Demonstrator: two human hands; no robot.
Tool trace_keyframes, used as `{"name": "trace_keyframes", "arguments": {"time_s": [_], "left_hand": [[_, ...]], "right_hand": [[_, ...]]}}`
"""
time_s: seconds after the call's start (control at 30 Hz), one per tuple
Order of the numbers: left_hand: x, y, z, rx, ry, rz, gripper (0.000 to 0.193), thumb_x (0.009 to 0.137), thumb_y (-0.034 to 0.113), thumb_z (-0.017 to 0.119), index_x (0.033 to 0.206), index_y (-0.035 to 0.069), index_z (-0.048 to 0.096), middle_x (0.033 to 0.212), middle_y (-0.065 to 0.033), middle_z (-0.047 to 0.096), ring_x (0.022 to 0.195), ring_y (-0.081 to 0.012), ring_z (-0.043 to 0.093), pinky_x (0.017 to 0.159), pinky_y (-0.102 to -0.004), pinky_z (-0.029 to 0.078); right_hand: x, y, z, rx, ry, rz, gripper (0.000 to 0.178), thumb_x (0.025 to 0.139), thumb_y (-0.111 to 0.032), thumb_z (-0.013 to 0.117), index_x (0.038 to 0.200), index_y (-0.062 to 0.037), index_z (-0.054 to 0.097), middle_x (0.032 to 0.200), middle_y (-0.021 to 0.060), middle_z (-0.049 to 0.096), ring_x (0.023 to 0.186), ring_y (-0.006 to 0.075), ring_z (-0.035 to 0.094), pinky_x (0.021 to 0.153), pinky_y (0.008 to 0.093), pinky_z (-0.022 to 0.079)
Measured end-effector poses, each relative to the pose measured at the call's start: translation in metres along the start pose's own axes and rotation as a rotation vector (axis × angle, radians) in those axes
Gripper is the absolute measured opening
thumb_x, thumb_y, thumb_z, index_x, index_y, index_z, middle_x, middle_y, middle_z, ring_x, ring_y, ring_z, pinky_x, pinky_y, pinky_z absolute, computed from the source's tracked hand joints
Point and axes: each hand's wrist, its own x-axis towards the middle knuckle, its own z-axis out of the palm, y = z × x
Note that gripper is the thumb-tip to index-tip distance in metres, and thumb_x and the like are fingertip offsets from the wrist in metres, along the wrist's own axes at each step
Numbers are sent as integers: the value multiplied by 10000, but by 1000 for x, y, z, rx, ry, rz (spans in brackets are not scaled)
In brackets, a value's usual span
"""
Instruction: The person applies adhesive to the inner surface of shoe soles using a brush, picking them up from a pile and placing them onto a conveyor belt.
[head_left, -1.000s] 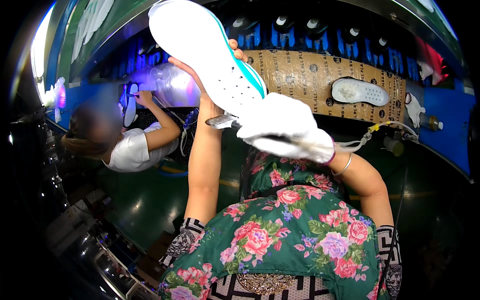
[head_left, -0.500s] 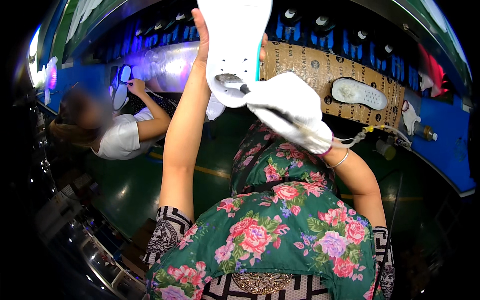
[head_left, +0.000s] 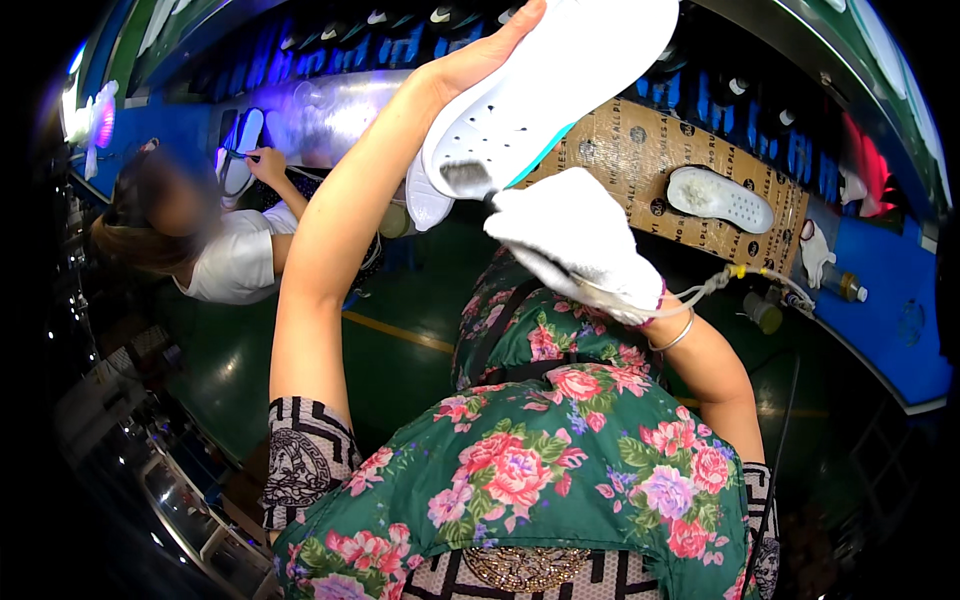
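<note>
My left hand (head_left: 485,62) grips a large white shoe sole (head_left: 560,75) by its left edge, holding it up and tilted. Small holes dot its face, teal shows along the right edge, and a dark grey patch covers the heel. In a white glove, my right hand (head_left: 570,235) is closed on a tool with a dark tip (head_left: 490,199), close to that heel; the glove hides most of it. From the glove a clear tube (head_left: 700,290) runs off to the right. Behind the held sole, part of another white piece (head_left: 428,208) sticks out.
Another white sole (head_left: 730,205) lies on cardboard (head_left: 640,165) to the right. Beyond it are a white glove (head_left: 816,252), a bottle (head_left: 845,287) and a blue table (head_left: 885,330). Shoes line a rack (head_left: 400,45) at the back. On the left, a co-worker (head_left: 235,255) handles a sole (head_left: 240,150).
My left hand has moved right and up; the sole has turned, its toe end swinging right. My gloved right hand stays near the heel. The co-worker's arm has shifted slightly.
</note>
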Motion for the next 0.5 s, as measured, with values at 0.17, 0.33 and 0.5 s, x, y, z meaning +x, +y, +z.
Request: {"name": "trace_keyframes", "arguments": {"time_s": [0.17, 0.33, 0.5], "left_hand": [[-6, 7, 21, 333, 81, -160, 873, 923, 759, 452, 1415, 47, 564, 1351, -187, 612, 1151, -224, 644, 865, -364, 584], [3, 19, 29, 825, 197, -342, 967, 889, 821, 425, 1426, 27, 550, 1417, -293, 521, 1256, -340, 574, 950, -440, 523], [-1, 22, 33, 943, 171, -359, 1079, 774, 927, 426, 1421, 77, 573, 1419, -287, 527, 1289, -377, 558, 983, -463, 498]], "right_hand": [[8, -3, -9, 329, -42, 325, 184, 792, -92, 789, 971, -132, 767, 949, 46, 744, 861, 241, 699, 797, 349, 562], [6, 4, -1, 7, -18, 32, 279, 765, -73, 806, 1026, -153, 745, 923, 55, 721, 857, 252, 677, 766, 365, 533], [8, -2, -8, 460, -47, 483, 231, 791, -100, 798, 1011, -154, 755, 912, 38, 723, 813, 241, 678, 746, 344, 550]]}}
